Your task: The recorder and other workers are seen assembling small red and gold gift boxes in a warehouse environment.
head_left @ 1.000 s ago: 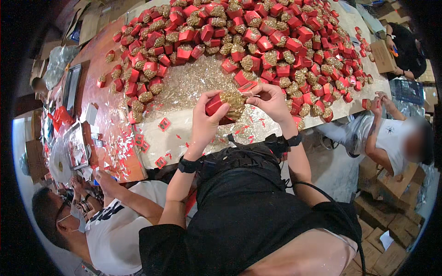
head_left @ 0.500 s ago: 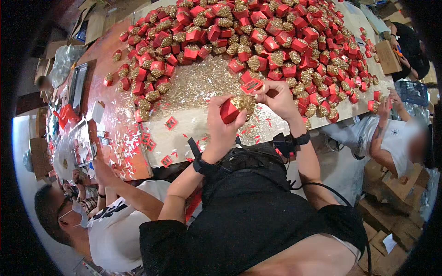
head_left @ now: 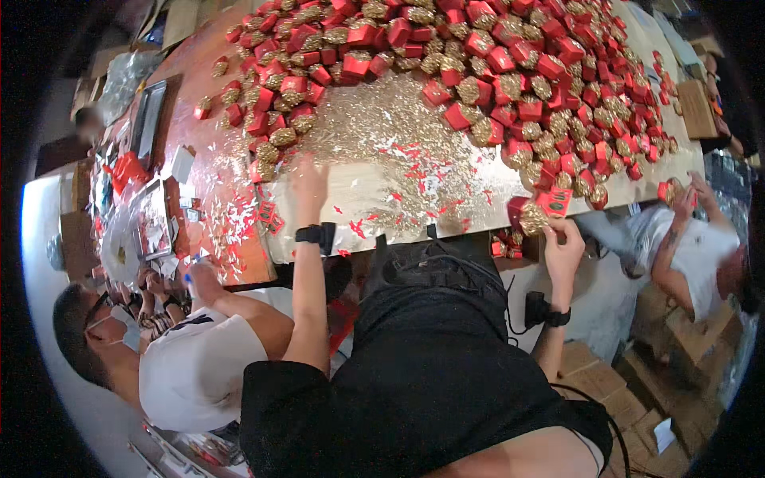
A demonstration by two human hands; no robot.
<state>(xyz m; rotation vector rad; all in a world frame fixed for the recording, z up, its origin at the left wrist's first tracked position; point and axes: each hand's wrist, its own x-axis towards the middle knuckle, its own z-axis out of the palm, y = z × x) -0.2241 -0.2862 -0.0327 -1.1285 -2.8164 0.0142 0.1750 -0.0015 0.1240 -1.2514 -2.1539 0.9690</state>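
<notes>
Off the table's near right edge, my right hand (head_left: 562, 248) is closed in a pinch on a small red faceted pot with a gold glittery top (head_left: 532, 218). A red tag with dark print (head_left: 555, 201) shows beside the gold top. My left hand (head_left: 308, 190) is over the table's left part, close to the nearest gold-topped pots of the heap. Motion blurs its fingers, so its grip does not show. A few red tags (head_left: 268, 213) lie by its wrist.
A large heap of red and gold pots (head_left: 550, 88) covers the table's far side. Gold glitter and red scraps strew the table (head_left: 351, 179). Below the near edge sits a container of red pieces (head_left: 507, 245). Co-workers sit left (head_left: 199, 358) and right (head_left: 692, 255).
My hands have parted. The right has carried the gold-topped pot right and off the table edge; the left has let go of it and swung left toward the heap.
</notes>
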